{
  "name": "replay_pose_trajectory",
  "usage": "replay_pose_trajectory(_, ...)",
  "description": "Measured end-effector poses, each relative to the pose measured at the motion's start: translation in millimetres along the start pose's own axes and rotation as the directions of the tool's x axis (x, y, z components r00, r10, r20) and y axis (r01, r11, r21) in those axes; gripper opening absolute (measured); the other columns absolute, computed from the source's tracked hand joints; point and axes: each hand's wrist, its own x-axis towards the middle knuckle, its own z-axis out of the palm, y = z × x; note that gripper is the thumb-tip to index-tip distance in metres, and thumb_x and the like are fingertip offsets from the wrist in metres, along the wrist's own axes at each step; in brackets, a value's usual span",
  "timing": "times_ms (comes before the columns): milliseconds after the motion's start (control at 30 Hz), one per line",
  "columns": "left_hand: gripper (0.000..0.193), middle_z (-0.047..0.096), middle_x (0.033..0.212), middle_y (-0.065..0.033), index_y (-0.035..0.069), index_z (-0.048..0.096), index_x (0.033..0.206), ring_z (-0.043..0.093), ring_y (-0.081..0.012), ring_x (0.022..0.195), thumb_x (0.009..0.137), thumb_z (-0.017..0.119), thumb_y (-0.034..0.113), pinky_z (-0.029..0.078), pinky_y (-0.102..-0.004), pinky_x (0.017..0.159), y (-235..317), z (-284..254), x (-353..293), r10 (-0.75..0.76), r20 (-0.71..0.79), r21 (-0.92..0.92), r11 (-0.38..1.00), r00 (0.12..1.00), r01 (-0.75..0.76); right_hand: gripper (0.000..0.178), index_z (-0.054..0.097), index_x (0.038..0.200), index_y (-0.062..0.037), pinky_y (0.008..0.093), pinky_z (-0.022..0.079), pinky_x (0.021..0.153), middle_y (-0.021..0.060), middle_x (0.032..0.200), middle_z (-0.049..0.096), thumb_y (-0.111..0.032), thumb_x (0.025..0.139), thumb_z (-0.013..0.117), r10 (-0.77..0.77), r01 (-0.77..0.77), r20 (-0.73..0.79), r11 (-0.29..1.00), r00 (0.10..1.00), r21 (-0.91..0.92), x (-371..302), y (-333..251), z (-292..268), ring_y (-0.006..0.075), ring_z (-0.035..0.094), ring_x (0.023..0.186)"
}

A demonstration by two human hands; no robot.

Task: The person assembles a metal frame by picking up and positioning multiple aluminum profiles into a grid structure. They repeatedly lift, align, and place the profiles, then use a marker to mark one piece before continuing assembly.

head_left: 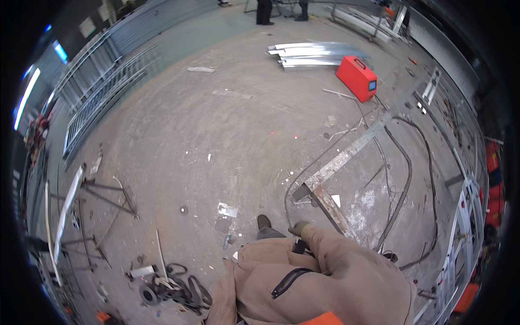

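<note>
R hand (299, 228), gloved, is just right of lower centre, at the end of a tan sleeve (352, 254). Glove looks bunched; too small to tell how far the fingers close or if they grip. Thin cable (286, 201) runs up to the glove's front edge, so it's right at the fingers, apparently touching. From there it bows fwd along the floor, then R twd the red machine (356, 78). Small black piece just below the glove, can't make it out. L hand out of view, can't tell its fingers.

Edges: steel frame (338, 162) is just R of the cable, its corner fwd-R of the glove; one leg goes up-R twd the machine, the other back twd the sleeve. Thick black cable (409, 169) loops on the floor R of that. Pale metal frames (471, 227) line the far R.

Room: broad stretch of concrete floor (179, 146) fwd & L of the boot (264, 221), w/ paper bits scattered abt. Bounds: metal stand (103, 187) well L, ladder-like racks (108, 97) upper L, silver profiles (311, 56) far fwd next to the machine, dark hose pile (192, 290) near the lower L edge. Co-worker's legs (264, 12) at top.
</note>
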Motion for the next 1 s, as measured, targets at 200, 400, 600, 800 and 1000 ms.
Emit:
replay_pose_trajectory(200,0.049,0.083,0.095,-0.0122,0.0,0.08,0.133,0.071,-0.0263,0.074,0.106,0.084,0.041,0.058,-0.0464,0.065,174,-64,115,0.014,-0.013,-0.076,0.997,1.0,-0.015,0.086,0.081,0.152,-0.0081,0.0521,0.054,0.126,0.0243,0.156,0.077,-0.076,0.104,0.061,-0.037,0.042,-0.084,0.998,0.996,0.055,106,-158,-219,0.0457,0.073,0.145)
replay_pose_trajectory(400,0.048,0.083,0.093,-0.0133,0.0,0.078,0.131,0.071,-0.0276,0.07,0.106,0.086,0.039,0.057,-0.0473,0.061,332,-137,264,0.086,0.029,-0.062,0.994,0.996,-0.084,0.085,0.082,0.146,-0.0036,0.0534,0.055,0.125,0.0262,0.152,0.079,-0.074,0.106,0.059,-0.006,0.072,-0.219,0.953,0.976,0.295,195,-266,-352,0.0462,0.074,0.143)
replay_pose_trajectory(600,0.046,0.083,0.091,-0.0145,0.0,0.076,0.129,0.071,-0.0288,0.066,0.105,0.088,0.038,0.056,-0.0481,0.056,494,-255,415,0.11,0.071,0.041,0.993,0.991,-0.113,0.086,0.081,0.151,-0.0076,0.0545,0.05,0.13,0.0247,0.158,0.076,-0.077,0.106,0.058,0.264,-0.2,-0.133,0.91,0.955,0.364,234,-286,-331,0.046,0.07,0.149)
replay_pose_trajectory(800,0.046,0.082,0.087,-0.016,0.0,0.076,0.126,0.067,-0.0294,0.057,0.105,0.089,0.039,0.053,-0.0473,0.049,684,-345,531,0.093,-0.09,0.088,0.992,0.992,-0.085,0.087,0.08,0.154,-0.0107,0.0552,0.047,0.133,0.0209,0.163,0.074,-0.079,0.104,0.06,0.438,-0.407,0.061,0.764,0.897,0.501,210,-297,-292,0.0449,0.065,0.155)
replay_pose_trajectory(1000,0.049,0.081,0.097,-0.0167,0.001,0.076,0.127,0.072,-0.0326,0.069,0.106,0.087,0.044,0.058,-0.0492,0.055,865,-301,600,0.204,0.021,0.185,0.961,0.979,-0.204,0.091,0.081,0.154,-0.012,0.0549,0.047,0.132,0.0208,0.162,0.074,-0.083,0.102,0.058,0.516,-0.502,0.154,0.651,0.843,0.569,246,-254,-264,0.0428,0.065,0.156)
